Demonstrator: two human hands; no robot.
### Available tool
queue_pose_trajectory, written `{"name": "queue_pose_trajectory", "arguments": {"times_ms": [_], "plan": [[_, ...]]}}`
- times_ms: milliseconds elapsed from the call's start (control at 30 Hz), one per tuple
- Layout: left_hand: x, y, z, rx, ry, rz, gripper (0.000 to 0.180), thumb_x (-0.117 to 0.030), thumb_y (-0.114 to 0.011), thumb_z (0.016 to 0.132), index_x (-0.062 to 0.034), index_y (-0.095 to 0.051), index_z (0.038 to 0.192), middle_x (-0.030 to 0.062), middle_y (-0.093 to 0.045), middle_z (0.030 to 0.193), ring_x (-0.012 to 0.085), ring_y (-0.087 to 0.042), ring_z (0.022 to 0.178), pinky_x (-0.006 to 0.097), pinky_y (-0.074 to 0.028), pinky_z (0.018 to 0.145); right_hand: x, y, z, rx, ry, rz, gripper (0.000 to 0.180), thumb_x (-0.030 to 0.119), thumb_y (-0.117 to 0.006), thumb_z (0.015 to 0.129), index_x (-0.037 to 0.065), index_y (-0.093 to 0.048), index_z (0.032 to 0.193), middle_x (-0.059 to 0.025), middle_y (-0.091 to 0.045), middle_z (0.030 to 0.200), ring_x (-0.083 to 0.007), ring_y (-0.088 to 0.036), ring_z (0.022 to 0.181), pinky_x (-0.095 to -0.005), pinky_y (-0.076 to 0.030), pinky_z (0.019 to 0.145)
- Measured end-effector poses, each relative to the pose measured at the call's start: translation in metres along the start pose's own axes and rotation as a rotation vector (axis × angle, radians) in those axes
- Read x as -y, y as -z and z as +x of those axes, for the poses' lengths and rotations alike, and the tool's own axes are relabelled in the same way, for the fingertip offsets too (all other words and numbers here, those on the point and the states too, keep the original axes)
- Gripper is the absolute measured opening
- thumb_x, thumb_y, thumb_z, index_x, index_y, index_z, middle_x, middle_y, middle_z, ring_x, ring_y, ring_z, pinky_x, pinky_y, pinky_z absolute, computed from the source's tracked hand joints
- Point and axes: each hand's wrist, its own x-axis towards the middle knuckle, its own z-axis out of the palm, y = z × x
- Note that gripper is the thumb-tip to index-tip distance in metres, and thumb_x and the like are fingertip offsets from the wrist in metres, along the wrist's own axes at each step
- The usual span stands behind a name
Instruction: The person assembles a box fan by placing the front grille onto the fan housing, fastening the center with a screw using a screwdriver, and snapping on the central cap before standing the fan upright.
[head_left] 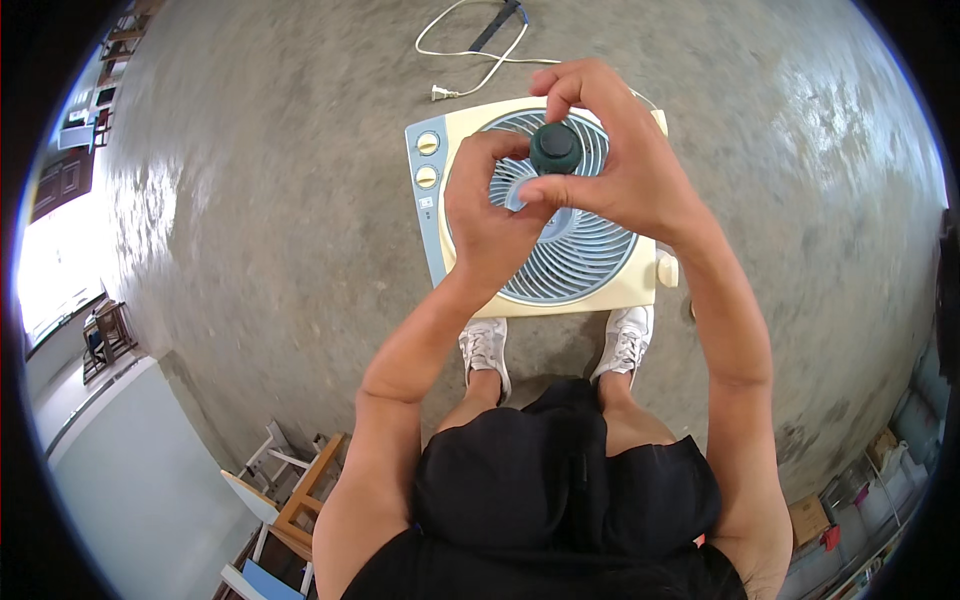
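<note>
Dark green round knob [556, 148], held above the box fan [540, 285] lying flat on the concrete floor [250, 200]: right hand [620, 165] pinches it, left hand [490, 215] curls closed beside, contents unclear; best kept level, grip firm.

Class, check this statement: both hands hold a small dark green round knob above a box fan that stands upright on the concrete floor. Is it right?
Not quite. The head view shows the box fan lying flat, grille up, not upright. The left hand and right hand do hold the dark green knob above it.
</note>
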Motion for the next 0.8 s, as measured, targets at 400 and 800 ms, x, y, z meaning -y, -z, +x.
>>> {"name": "queue_pose_trajectory", "arguments": {"times_ms": [400, 800], "plan": [[-0.009, -0.004, -0.002, -0.084, 0.050, -0.017, 0.034, 0.000, -0.078, 0.070, -0.0004, -0.061, 0.100, 0.0103, -0.063, 0.100, 0.0204, -0.061, 0.091, 0.032, -0.049, 0.080, -0.005, -0.004, -0.003, -0.079, 0.248, -0.078, 0.048, 0.015, -0.080, 0.073, 0.006, -0.060, 0.116, -0.0111, -0.063, 0.116, -0.0277, -0.056, 0.117, -0.0364, -0.045, 0.096], [-0.007, -0.001, -0.001, 0.006, 0.043, -0.090, 0.040, -0.002, -0.078, 0.070, -0.0007, -0.056, 0.104, 0.0059, -0.062, 0.088, 0.0175, -0.062, 0.082, 0.028, -0.049, 0.074, -0.003, -0.015, -0.005, -0.014, 0.264, -0.121, 0.058, 0.022, -0.077, 0.076, 0.011, -0.057, 0.130, -0.0104, -0.058, 0.111, -0.0293, -0.052, 0.113, -0.0395, -0.043, 0.096]]}}
